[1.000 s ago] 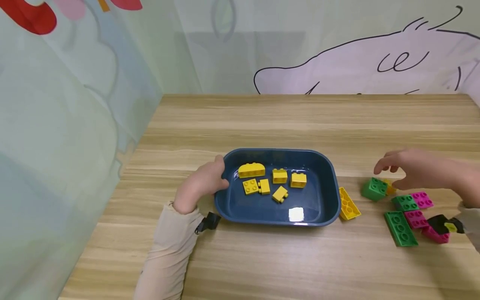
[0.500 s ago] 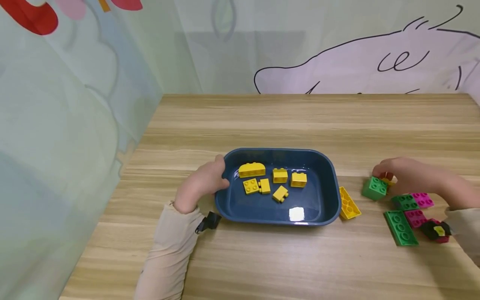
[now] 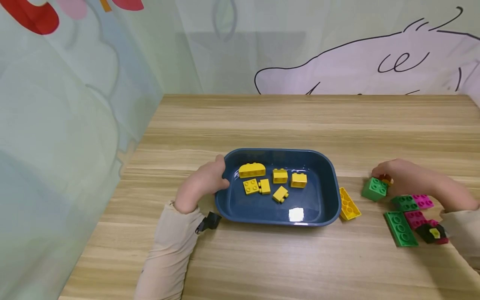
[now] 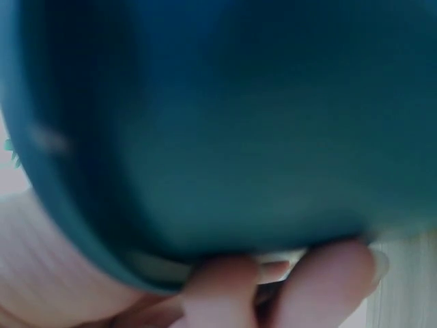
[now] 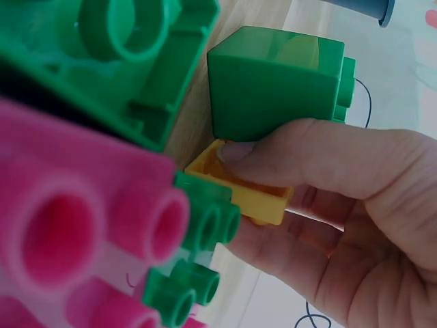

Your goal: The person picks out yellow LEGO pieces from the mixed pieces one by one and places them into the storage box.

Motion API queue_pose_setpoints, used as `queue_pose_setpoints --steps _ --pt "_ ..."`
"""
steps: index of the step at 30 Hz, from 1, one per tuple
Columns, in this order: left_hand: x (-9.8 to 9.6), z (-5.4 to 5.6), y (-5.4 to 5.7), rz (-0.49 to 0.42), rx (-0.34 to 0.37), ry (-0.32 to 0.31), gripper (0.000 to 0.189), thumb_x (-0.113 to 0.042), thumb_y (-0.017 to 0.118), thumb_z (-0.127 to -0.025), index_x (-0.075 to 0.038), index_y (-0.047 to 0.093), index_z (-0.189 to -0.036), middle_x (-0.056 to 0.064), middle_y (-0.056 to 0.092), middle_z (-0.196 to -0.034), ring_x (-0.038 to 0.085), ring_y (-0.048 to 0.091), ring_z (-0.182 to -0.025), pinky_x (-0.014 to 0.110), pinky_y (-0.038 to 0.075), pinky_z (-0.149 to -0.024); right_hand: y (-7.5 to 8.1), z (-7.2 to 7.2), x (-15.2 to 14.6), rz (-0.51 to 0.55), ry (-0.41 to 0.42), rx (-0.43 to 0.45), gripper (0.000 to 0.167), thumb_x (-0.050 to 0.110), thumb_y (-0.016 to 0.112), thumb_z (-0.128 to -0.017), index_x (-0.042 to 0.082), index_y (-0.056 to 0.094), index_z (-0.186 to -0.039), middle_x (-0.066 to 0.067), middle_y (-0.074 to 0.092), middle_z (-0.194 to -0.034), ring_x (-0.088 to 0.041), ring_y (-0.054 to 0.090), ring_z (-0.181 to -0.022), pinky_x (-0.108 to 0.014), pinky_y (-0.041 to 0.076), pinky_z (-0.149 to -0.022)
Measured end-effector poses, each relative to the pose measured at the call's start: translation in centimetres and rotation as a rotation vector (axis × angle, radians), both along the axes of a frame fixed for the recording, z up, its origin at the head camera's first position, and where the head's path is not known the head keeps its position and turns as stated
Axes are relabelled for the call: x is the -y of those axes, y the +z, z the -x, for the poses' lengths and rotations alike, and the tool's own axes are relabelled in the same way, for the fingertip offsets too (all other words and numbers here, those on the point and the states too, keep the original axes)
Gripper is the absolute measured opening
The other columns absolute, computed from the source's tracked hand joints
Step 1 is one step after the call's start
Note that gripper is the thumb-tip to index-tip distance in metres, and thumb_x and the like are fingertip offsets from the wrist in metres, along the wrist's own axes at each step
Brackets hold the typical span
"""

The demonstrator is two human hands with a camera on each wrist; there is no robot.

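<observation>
My left hand (image 3: 202, 183) grips the left end of a dark blue tray (image 3: 258, 211), thumb at the rim. In the left wrist view the tray's wall (image 4: 259, 137) fills most of the picture, with fingertips (image 4: 321, 287) against its lower edge. Several yellow building bricks (image 3: 251, 170) lie spread inside. At the right, my right hand (image 3: 416, 179) pinches a small yellow brick (image 5: 256, 198) between thumb and fingers, mostly hidden in the head view. Right beside it on the table stands a green brick (image 3: 375, 189), studs up.
Another yellow brick (image 3: 349, 204) leans by the tray's right side. Below the right hand lie a long green brick (image 3: 400, 229), a smaller green brick (image 3: 406, 203) and several pink bricks (image 3: 415, 218). A printed wall sheet (image 3: 225, 66) stands behind the wooden table (image 3: 300, 262).
My right hand has come down and slightly left, its fingers closing on the small yellow brick behind the green one. The left hand and the tray have stayed in place.
</observation>
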State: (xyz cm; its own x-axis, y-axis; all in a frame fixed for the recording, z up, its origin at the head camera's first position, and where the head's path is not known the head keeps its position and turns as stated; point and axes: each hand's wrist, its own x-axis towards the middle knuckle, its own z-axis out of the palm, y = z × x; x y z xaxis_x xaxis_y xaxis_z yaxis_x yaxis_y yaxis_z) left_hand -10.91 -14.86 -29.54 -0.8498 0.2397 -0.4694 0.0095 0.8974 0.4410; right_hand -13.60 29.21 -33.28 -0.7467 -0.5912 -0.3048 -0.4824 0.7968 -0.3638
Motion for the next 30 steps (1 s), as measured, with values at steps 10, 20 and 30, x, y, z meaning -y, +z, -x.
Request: queue_pose_setpoints --steps 10,20,30 --pt "-0.1 0.0 0.1 0.0 -0.002 0.004 0.059 -0.005 0.055 -0.089 0.015 0.023 -0.134 0.018 0.059 -0.086 0.02 0.056 -0.058 0.027 0.045 -0.055 0.4 0.1 0.2 -0.006 -0.012 0.012 0.034 -0.006 0.076 -0.063 0.004 0.067 -0.095 0.003 0.062 -0.086 -0.013 0.051 -0.072 -0.031 0.05 -0.066" --pt "-0.2 -0.1 0.2 0.002 0.003 0.007 0.059 -0.004 0.055 -0.09 0.015 0.022 -0.135 0.017 0.059 -0.085 0.021 0.056 -0.058 0.027 0.045 -0.055 0.9 0.8 0.1 -0.033 0.038 -0.045 0.028 -0.004 0.077 -0.066 0.018 0.063 -0.076 0.01 0.055 -0.074 -0.01 0.047 -0.068 -0.025 0.045 -0.062" --pt "-0.2 -0.2 0.3 0.005 0.011 0.005 0.068 -0.004 0.054 -0.09 0.016 0.012 -0.14 0.018 0.059 -0.087 0.021 0.056 -0.059 0.027 0.045 -0.056 2.4 1.5 0.5 -0.029 0.053 -0.065 0.029 -0.011 0.069 -0.069 0.016 0.059 -0.072 0.008 0.051 -0.071 -0.011 0.045 -0.065 -0.023 0.041 -0.058"
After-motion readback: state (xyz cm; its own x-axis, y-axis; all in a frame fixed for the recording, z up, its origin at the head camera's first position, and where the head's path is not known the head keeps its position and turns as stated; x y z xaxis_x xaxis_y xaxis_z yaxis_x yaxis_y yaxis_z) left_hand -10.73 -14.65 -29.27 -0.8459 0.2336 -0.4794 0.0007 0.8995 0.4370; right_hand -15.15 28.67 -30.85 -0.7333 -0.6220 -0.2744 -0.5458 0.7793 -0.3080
